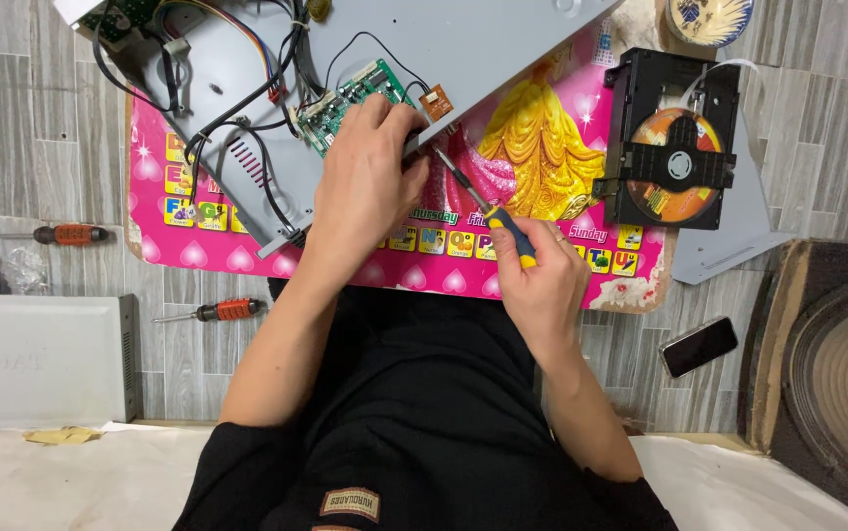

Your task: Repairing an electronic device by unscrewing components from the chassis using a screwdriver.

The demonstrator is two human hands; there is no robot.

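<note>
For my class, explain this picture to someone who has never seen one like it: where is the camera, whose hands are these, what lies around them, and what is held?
There is one picture, taken by a camera worn on a person's head, looking down at their own two bare hands; no machine is involved. The left hand rests on a green circuit board inside an opened grey metal casing with loose wires. The right hand grips a blue-and-yellow screwdriver, its tip pointing toward the left hand. The work sits on a pink picture mat on a tiled floor. To the right lies a black disc drive holding a disc, and a phone. To the left lie two orange-handled screwdrivers and a grey box.
</note>
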